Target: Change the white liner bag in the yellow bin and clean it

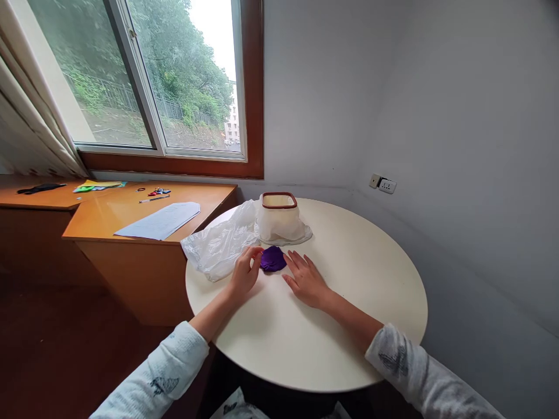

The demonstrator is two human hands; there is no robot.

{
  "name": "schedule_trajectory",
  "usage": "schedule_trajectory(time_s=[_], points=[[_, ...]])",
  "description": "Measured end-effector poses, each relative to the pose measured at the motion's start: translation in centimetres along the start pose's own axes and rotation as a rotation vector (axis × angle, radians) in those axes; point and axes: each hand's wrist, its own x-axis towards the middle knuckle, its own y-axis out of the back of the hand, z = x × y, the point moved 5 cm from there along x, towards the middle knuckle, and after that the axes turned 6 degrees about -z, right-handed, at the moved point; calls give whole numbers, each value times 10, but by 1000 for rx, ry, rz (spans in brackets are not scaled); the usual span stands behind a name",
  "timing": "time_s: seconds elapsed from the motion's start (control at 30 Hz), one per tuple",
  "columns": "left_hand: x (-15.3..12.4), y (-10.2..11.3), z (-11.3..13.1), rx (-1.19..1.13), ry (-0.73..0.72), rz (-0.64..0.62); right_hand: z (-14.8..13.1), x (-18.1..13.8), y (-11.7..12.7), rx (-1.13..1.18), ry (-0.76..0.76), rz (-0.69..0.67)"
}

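A small purple lump (273, 259), soft like clay or crumpled cloth, lies on the round white table (349, 302). My left hand (245, 271) touches its left side with curled fingers that pinch its edge. Just to its right my right hand (305, 279) lies flat on the table, fingers stretched out and holding nothing. Behind the lump stands a small white container with a brown rim (279, 218). A crumpled clear plastic bag (220, 244) lies to the left of it.
A wooden desk (131, 233) stands left of the table, with a white paper (159, 221), a pen and small items on it. A window is above it. A wall socket (384, 185) sits on the right wall.
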Motion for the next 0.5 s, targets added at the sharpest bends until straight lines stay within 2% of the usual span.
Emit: schedule_trajectory(time_s=[0.13,0.27,0.5], points=[[-14,-16,27,87,-166,-215,19,-33,9,-32,-33,-49],[-33,-32,47,240,-282,-402,26,-58,7,-36,-40,-144],[-48,-48,52,359,-379,-656,27,-72,0,-3,-59,-222]])
